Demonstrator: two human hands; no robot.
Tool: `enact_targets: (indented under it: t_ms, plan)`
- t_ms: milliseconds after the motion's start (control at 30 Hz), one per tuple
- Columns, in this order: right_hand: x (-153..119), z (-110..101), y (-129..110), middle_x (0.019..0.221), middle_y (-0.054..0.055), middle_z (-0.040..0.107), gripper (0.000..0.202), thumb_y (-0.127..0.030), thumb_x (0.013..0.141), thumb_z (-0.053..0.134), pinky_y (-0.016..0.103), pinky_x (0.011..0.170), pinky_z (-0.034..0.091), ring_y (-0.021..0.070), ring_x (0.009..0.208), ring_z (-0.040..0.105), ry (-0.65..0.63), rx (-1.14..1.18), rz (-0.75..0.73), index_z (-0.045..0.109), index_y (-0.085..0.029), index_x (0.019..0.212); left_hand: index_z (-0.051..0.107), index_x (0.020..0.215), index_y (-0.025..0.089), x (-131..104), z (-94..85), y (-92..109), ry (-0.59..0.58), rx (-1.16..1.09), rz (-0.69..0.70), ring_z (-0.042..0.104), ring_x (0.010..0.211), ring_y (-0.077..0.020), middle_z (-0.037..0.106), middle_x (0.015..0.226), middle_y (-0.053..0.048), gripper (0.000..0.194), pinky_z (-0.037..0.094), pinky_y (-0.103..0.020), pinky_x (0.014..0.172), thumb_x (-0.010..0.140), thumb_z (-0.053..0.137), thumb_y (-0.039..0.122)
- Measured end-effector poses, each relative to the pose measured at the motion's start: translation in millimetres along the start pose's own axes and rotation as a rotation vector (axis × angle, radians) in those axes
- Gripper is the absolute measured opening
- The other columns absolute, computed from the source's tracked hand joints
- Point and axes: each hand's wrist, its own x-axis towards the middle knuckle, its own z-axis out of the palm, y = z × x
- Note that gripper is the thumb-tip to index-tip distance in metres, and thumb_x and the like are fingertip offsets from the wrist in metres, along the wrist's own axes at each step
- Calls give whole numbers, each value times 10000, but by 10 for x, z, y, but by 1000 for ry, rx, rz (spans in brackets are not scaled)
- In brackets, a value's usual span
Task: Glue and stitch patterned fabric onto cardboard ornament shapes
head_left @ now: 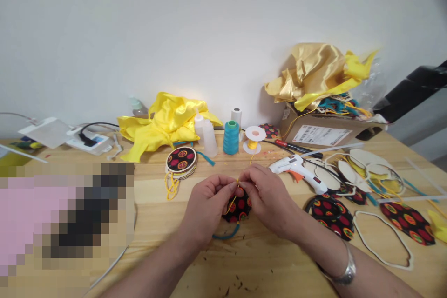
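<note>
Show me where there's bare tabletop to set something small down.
Bare wood lies between the round patterned piece, the left hand and the white cable; another patch, with dark scraps, between the forearms. It's crowded right of the right hand, with the glue gun and patterned fabric, and along the wall.

Matt cloth piece [239, 210], glossy fabric [165, 121], wooden table [275, 265]

On our desk [157, 260] we have a fabric piece [237, 210] near the middle. Behind it, left to right, stand two bottles [210, 140], a thread cone [231, 138] and a spool [254, 134]. Left of the bottles we find a cloth [165, 118], with a framed disc [180, 159] before it. To our right lies a glue gun [307, 171]; behind it, further right, sits a carton [323, 135], satin [316, 74] on top.
</note>
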Motion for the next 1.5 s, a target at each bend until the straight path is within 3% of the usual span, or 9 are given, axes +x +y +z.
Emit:
enact_targets:
  t_ms: [567,700,900,1267,1367,1500]
  plan:
    - [13,-30,19,735,28,563,137,-65,815,472,262,620,371,148,699,503,21,-11,-17,535,-166,745,634,757,123,1,15,25,-26,10,-38,306,390,-12,623,623,-8,201,196,-139,364,727,633,322]
    - [19,-36,13,737,27,559,139,-62,814,472,262,621,369,148,701,501,8,-14,-17,534,-166,746,656,776,128,1,8,3,-25,46,-35,344,411,-27,621,624,-9,202,232,-143,377,736,621,323]
    - [24,-29,15,732,27,556,134,-75,819,464,264,614,365,151,693,498,5,-41,-13,528,-169,747,662,738,157,22,-38,-81,-19,124,34,522,556,-107,656,671,-29,197,372,-186,487,744,605,345]
    - [24,-17,47,730,38,549,134,-83,819,427,276,605,363,161,681,490,36,-145,-51,512,-171,764,623,669,168,24,-18,-52,-9,127,10,471,471,-97,613,595,1,207,338,-193,448,731,613,365]
    - [25,-29,60,735,29,551,136,-77,821,434,264,605,369,152,685,493,2,-90,-42,503,-176,757,662,796,172,18,-8,-42,-51,14,-1,509,535,-113,589,572,16,202,387,-203,514,721,629,357]
    - [31,-47,57,753,30,556,136,-88,835,434,266,626,380,149,698,492,-43,-55,-37,501,-174,753,657,1037,172,0,10,-7,-90,-35,-21,400,459,-74,461,475,69,345,327,-176,470,746,617,352]
